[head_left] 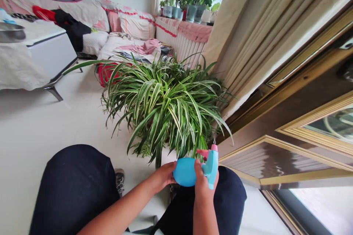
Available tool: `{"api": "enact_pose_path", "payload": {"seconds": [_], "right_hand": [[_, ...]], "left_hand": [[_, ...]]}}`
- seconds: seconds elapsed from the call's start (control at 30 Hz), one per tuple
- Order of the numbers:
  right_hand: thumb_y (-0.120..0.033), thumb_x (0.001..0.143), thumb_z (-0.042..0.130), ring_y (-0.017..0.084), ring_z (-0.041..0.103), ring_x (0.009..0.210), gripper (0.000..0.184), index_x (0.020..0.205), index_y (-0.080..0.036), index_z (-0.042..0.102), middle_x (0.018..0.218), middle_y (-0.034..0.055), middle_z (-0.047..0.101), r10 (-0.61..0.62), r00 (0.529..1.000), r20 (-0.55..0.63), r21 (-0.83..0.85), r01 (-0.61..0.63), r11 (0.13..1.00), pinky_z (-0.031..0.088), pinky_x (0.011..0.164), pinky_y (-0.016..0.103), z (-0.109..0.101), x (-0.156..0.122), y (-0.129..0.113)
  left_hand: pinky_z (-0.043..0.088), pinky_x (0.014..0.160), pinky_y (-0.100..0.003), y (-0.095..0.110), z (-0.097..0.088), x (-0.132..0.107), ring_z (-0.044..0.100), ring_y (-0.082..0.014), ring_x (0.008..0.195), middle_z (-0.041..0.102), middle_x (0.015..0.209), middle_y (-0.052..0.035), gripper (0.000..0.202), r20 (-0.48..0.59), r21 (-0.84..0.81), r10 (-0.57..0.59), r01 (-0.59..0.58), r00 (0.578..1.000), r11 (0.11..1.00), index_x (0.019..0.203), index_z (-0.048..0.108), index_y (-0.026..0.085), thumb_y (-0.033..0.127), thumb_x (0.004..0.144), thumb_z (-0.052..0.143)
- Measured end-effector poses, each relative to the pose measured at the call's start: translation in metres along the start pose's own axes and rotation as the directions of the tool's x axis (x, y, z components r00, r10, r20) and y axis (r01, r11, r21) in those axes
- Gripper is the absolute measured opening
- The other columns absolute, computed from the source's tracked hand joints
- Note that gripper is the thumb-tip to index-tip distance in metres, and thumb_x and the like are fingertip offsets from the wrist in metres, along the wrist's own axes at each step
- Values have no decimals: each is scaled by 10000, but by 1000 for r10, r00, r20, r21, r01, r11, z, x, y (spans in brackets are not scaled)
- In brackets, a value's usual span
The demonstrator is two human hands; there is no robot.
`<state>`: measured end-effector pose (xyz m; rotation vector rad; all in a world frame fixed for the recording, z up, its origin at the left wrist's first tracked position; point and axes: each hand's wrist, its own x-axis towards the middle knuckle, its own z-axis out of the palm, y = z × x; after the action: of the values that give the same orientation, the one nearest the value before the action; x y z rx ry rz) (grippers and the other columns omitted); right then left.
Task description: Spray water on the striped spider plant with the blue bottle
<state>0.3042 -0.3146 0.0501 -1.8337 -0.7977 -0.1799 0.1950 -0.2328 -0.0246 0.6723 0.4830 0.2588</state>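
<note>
The left hand (162,177) cups the round body of a blue spray bottle (184,172) while the right hand (203,183) closes firmly around its neck, the pink trigger (202,153) held just beside the leaves of a striped spider plant (165,112); the next move calls for squeezing that trigger.

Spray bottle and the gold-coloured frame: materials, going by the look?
The spray bottle looks like moulded plastic: opaque, smooth blue body with a soft sheen. The gold-coloured frame looks like coated aluminium, satin sheen on straight profiles, though painted wood can't be ruled out.
</note>
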Motion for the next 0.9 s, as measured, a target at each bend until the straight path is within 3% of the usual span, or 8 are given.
{"api": "enact_pose_path", "payload": {"seconds": [0.23, 0.4, 0.53, 0.67, 0.77, 0.9], "right_hand": [[-333, 740, 572, 255, 623, 892, 645, 1369, -221, 484, 1127, 80, 661, 131, 990, 50, 101, -136, 986, 464, 754, 379, 0, 6, -7], [-442, 787, 579, 275, 634, 941, 710, 1430, -192, 408, 1252, 118, 618, 185, 978, 93, 179, -199, 963, 476, 764, 392, 0, 7, -25], [-507, 794, 586, 294, 607, 1027, 750, 1443, -198, 374, 1244, 131, 607, 170, 977, 131, 223, -196, 955, 477, 770, 400, 0, 7, -20], [-509, 764, 611, 324, 512, 1162, 660, 1336, -199, 499, 1262, 125, 577, 104, 988, 113, 154, -121, 981, 446, 846, 431, 1, 8, -3], [-459, 765, 604, 316, 539, 1094, 592, 1291, -195, 542, 1213, 119, 594, 138, 986, 92, 65, -144, 987, 440, 844, 434, 2, 9, 2], [-415, 793, 575, 284, 583, 1015, 653, 1399, -214, 438, 1095, 87, 637, 204, 977, 60, 44, -207, 977, 444, 848, 420, 2, 9, 3]], "left_hand": [[559, 742, -343, 3, 2, -1, 714, -230, 812, 755, 915, -122, 560, -53, -18, -28, 28, 998, 999, 1005, 677, 116, 563, 673, 742], [564, 752, -357, 4, 2, 0, 720, -231, 801, 757, 923, -122, 537, -62, -19, -30, 29, 998, 999, 1035, 663, 120, 540, 706, 725], [570, 721, -333, 3, 1, 0, 721, -219, 794, 757, 938, -123, 519, -58, -11, -27, 26, 998, 1000, 1024, 664, 125, 538, 715, 717], [576, 703, -319, -2, 0, 0, 724, -210, 786, 764, 904, -90, 438, -44, -2, -31, 31, 999, 1000, 979, 675, 155, 523, 742, 692], [572, 712, -316, -7, -2, 1, 724, -209, 809, 766, 870, -53, 349, -45, 10, -26, 26, 999, 1000, 950, 692, 190, 501, 810, 616], [564, 687, -306, -11, -3, 4, 712, -200, 761, 750, 801, -35, 350, -62, 26, -36, 37, 997, 999, 920, 703, 199, 516, 809, 606]]}}
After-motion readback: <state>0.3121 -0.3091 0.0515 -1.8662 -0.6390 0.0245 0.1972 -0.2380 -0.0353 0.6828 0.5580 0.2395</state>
